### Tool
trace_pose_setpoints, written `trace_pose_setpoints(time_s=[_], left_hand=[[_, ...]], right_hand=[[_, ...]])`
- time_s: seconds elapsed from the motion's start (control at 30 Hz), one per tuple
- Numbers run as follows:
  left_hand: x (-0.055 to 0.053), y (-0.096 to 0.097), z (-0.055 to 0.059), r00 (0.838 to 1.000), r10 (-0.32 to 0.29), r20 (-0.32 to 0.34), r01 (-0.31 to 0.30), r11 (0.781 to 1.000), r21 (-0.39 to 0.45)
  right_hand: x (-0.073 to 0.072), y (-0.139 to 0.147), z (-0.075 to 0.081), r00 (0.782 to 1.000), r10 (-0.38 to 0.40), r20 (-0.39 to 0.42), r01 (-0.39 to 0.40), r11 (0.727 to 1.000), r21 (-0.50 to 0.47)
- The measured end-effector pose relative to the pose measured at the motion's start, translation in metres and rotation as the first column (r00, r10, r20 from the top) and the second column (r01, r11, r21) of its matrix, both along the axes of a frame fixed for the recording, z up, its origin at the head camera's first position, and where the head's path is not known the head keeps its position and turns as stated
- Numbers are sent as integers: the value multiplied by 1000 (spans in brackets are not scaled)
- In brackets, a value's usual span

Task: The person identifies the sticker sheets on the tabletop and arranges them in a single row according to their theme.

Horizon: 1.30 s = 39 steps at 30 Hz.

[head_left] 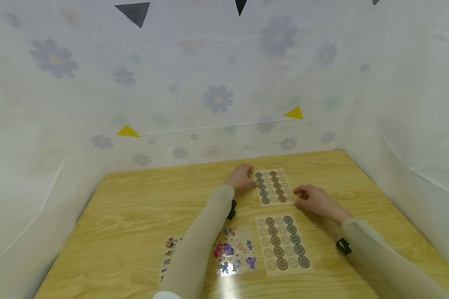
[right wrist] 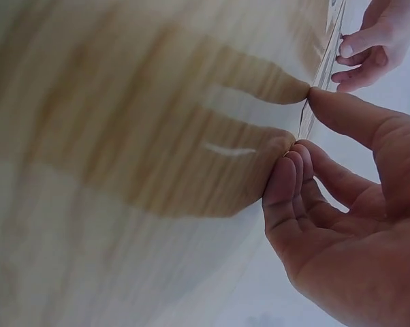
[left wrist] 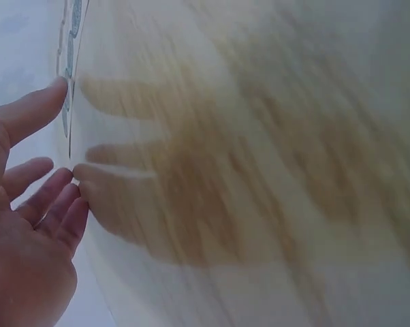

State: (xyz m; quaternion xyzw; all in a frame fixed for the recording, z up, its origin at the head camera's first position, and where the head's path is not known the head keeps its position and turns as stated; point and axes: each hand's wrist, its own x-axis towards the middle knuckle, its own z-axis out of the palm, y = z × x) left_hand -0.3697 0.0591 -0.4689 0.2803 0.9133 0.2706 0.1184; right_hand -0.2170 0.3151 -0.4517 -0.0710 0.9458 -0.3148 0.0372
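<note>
A beige sheet of round stickers [head_left: 274,187], in columns of dark and pale circles, lies flat toward the back of the wooden table. At its left edge is my left hand [head_left: 241,177], thumb tip by the sheet and fingers spread loosely; the left wrist view shows that hand [left wrist: 35,184] with fingertips at the tabletop. My right hand [head_left: 314,200] touches around the sheet's lower right corner. In the right wrist view, the right hand's [right wrist: 355,184] thumb and bent fingers stand apart, their tips down at the sheet's edge.
A second sheet of round stickers [head_left: 283,244] lies nearer, below the first. Left of it is a clear sheet with colourful figure stickers [head_left: 233,251], and another such sheet [head_left: 168,253] is partly hidden under the left sleeve. White flowered curtains [head_left: 217,74] enclose the wooden table [head_left: 134,207].
</note>
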Motion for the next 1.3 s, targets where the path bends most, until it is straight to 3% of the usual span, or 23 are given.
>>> trace_pose_setpoints(time_s=[0.17,0.33,0.63,0.9,0.97,1.13,1.3], left_hand=[[6,-2,1,999,8,-49,-12,996,-89],[9,-2,1,999,9,-45,-13,996,-86],[20,-3,14,1000,25,14,-25,1000,-17],[24,0,14,996,67,53,-70,996,63],[24,2,13,996,61,62,-68,991,111],[25,5,12,985,14,172,-58,966,254],[27,8,11,979,12,205,-68,961,267]], right_hand=[[2,-5,-2,1000,9,5,-9,1000,-28],[2,-7,0,999,27,-25,-28,999,-28],[2,-3,-2,1000,17,-15,-18,999,-30],[1,-2,-4,1000,25,-10,-25,999,-37],[0,-1,-3,1000,23,-7,-23,999,-41],[-1,-1,-2,1000,24,8,-24,999,-46],[-1,0,-3,999,28,18,-27,998,-49]])
